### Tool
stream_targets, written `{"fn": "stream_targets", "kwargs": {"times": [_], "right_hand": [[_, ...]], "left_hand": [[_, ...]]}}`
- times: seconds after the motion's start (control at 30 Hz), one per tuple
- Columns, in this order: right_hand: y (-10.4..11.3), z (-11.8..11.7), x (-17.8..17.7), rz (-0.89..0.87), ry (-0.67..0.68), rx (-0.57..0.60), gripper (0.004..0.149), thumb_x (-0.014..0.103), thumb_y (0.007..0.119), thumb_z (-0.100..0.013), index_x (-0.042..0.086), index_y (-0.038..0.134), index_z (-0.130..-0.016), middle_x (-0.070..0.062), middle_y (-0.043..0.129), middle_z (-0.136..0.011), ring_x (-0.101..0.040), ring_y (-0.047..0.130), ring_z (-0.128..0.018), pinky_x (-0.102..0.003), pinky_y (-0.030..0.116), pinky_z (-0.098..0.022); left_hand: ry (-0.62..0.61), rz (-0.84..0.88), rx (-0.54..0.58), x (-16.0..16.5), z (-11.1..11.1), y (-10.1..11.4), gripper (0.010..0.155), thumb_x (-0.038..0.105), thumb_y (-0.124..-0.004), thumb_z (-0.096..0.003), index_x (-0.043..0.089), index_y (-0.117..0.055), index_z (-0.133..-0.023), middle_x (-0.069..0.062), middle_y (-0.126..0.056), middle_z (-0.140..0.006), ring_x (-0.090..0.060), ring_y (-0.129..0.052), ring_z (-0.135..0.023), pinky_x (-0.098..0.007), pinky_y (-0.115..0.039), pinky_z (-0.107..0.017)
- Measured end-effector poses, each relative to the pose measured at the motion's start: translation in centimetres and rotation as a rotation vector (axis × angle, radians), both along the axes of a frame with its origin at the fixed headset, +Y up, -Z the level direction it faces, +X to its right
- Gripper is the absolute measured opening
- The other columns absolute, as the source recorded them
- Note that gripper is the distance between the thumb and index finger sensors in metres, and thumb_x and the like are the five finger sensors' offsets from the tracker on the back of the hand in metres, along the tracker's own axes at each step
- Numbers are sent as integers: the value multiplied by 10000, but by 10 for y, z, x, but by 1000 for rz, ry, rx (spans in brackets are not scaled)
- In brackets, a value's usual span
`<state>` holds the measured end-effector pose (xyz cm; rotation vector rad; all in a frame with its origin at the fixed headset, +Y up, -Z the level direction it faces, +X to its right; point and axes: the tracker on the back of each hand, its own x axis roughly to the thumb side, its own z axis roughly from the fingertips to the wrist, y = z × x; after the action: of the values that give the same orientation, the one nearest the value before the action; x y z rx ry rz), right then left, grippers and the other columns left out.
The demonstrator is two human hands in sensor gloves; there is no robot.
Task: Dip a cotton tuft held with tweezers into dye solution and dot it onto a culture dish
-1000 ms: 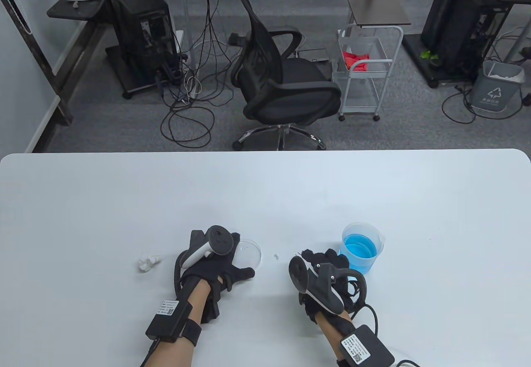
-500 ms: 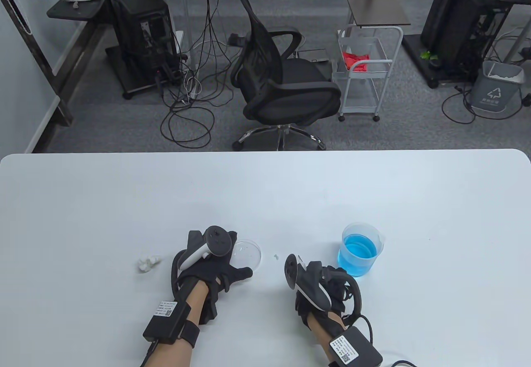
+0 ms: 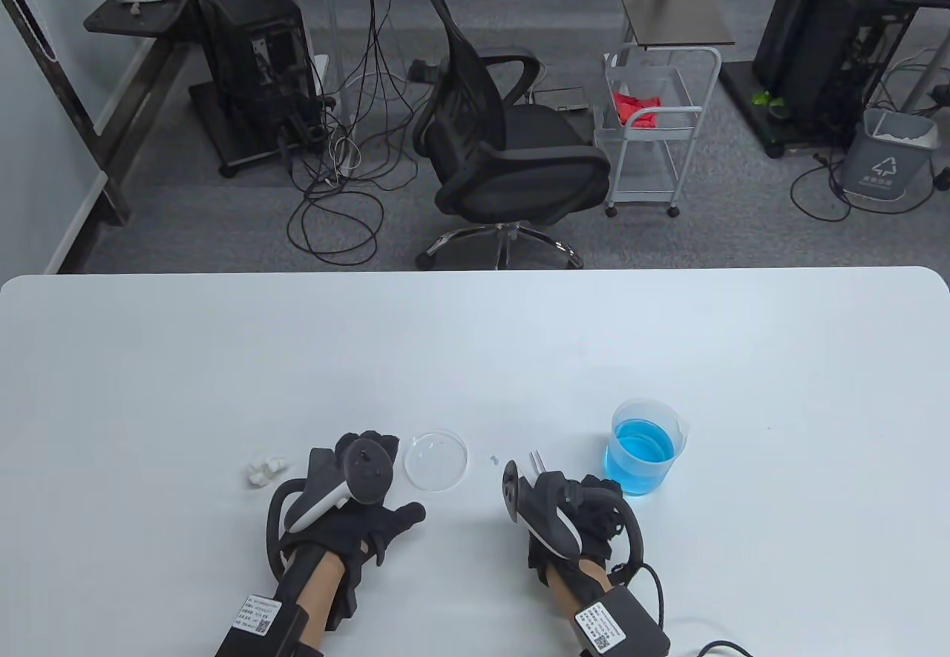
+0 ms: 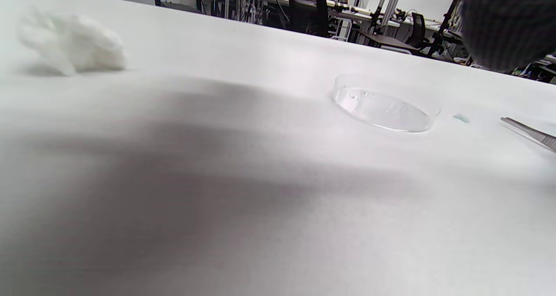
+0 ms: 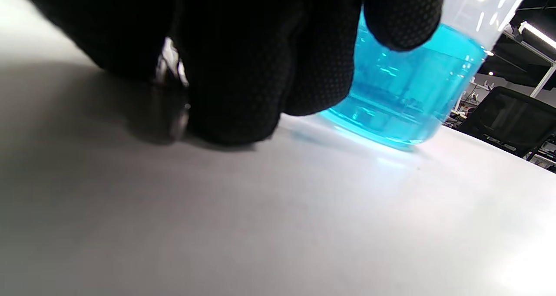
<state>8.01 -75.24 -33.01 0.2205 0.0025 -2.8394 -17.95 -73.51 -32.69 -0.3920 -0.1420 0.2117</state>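
- Right hand (image 3: 575, 512) clenches the tweezers (image 3: 534, 459) low on the counter (image 3: 475, 345), tips bare — no tuft yet, I judge.
- Left hand (image 3: 356, 508) rests released, near the culture dish (image 3: 436, 459).
- Dish and dye beaker (image 3: 644, 445) sit near the counter's front edge — next, fetch from the cotton (image 3: 265, 469) at left.

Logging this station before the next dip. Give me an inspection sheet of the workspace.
Surface: white table, a small bluish spot beside the dish.
Job's things: empty clear culture dish; beaker of blue dye; tweezers with bare tips; cotton wad at left.
Clutter: nothing seen on the table.
Grips: left hand off the dish, holding nothing; right hand holds the tweezers low by the beaker.
Cables: black lead from the right wrist; tangled cords on the floor.
Surroundings: office chair, white trolley, grey bin.
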Motion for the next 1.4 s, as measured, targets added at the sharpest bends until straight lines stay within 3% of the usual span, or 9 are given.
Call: {"fn": "stream_targets", "kwargs": {"times": [0.23,0.43,0.6,0.73,1.4], "right_hand": [[29,36,7,-126,72,12,557,509,815,-438,277,751,-940,-41,886,-892,-323,835,-874,-613,583,-660],[56,81,11,-292,209,75,641,530,760,-456,381,535,-1038,-60,481,-1155,-415,490,-1062,-671,411,-699],[51,99,12,-395,284,60,684,570,714,-455,428,409,-1050,-20,262,-1178,-440,244,-1081,-691,304,-702],[39,103,17,-433,294,65,700,609,690,-439,448,374,-1043,2,193,-1168,-423,174,-1070,-690,280,-700],[22,93,20,-384,282,39,732,626,680,-431,450,310,-1036,13,126,-1151,-391,99,-1052,-690,235,-693]], "left_hand": [[-3,7,62,-18,42,13,970,798,-622,-441,361,-80,-1117,67,-36,-1191,-277,-46,-1155,-510,-200,-808],[-22,-3,122,-28,74,17,965,811,-596,-446,363,-67,-1118,61,-26,-1191,-288,-37,-1150,-528,-192,-798],[-19,-14,165,-32,93,14,962,816,-588,-449,364,-67,-1120,57,-31,-1195,-292,-49,-1155,-535,-200,-798],[-5,-31,204,-36,100,9,964,829,-577,-441,373,-60,-1115,66,-22,-1193,-287,-43,-1155,-539,-203,-797],[-5,-75,168,-36,96,-5,983,866,-535,-420,380,-17,-1099,69,31,-1175,-292,-2,-1138,-546,-196,-793]]}}
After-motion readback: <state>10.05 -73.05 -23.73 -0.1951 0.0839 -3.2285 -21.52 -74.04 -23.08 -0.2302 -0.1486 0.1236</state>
